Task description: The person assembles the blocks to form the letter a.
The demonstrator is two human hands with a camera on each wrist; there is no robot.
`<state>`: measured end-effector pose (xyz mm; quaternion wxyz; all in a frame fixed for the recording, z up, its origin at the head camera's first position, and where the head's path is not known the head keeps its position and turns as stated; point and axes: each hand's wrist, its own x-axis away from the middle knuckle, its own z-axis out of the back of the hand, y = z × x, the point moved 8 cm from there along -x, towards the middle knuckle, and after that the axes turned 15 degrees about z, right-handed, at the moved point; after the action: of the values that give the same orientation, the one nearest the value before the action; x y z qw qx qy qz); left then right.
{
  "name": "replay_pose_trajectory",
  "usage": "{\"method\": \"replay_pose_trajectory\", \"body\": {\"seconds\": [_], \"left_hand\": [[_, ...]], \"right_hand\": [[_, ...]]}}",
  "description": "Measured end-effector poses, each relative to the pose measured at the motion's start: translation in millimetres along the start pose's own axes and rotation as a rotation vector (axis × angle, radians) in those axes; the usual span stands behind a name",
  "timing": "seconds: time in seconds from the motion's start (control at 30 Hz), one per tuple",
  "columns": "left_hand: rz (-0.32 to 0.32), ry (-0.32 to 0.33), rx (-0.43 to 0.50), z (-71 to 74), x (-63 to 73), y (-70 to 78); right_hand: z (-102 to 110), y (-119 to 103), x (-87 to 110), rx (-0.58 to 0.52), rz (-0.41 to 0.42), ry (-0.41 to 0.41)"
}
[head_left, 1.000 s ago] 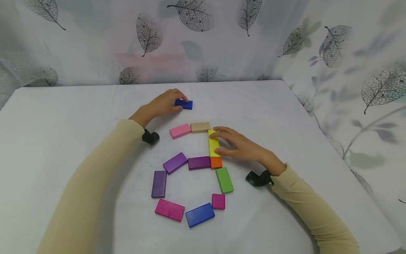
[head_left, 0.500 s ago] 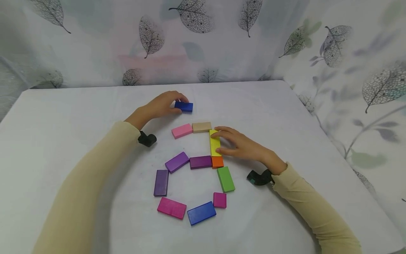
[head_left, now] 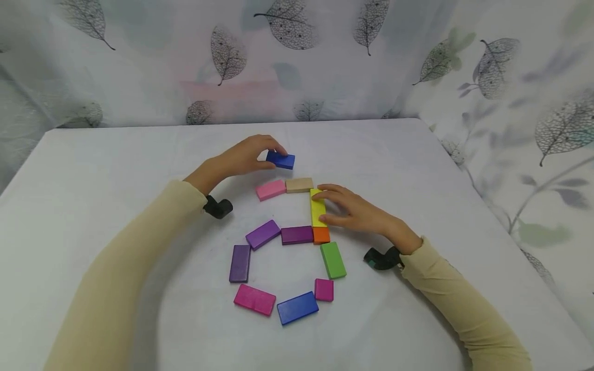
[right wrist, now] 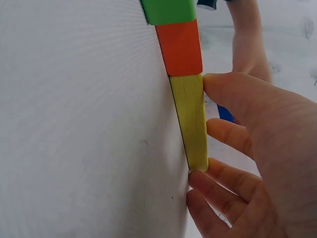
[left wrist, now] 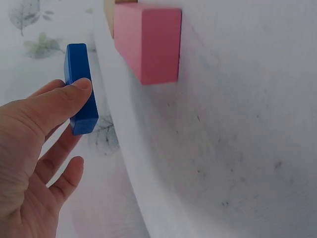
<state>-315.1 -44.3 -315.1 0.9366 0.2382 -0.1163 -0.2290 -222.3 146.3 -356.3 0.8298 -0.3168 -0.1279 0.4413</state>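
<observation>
My left hand pinches a blue block between thumb and fingers, beyond the pink block. The left wrist view shows the thumb flat across this blue block; some of the fingers are hidden behind it. With spread fingers, my right hand rests on a yellow block lying flat. Its thumb lies near the orange block, and other fingertips are at the yellow block's far end. A tan block lies between the pink and yellow ones.
Nearer me, purple blocks, a green block, magenta blocks and another blue block form a loop on the white table. A leaf-patterned curtain hangs behind the table.
My left hand has carried the blue block slightly right and toward me, closer to the pink and tan blocks. The right hand stays on the yellow block. The view has shifted slightly.
</observation>
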Motion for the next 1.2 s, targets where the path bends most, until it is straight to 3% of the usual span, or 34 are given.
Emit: {"method": "replay_pose_trajectory", "body": {"seconds": [0.43, 0.73, 0.93, 1.2], "left_hand": [[-0.129, -0.03, -0.028, -8.8, 19.7, 42.7], [-0.36, -0.015, -0.066, -19.1, 48.1, 89.5], [-0.52, -0.021, -0.06, -28.6, 68.9, 117.0], [-0.612, -0.04, -0.082, -40.1, 88.6, 140.0]], "right_hand": [[2, 1, 1.6, -0.001, 0.006, 0.001], [3, 3, 1.2, 0.006, 0.024, -0.001], [4, 0, 1.8, 0.003, 0.086, 0.011], [3, -1, 3.2, -0.013, 0.104, 0.013]]}}
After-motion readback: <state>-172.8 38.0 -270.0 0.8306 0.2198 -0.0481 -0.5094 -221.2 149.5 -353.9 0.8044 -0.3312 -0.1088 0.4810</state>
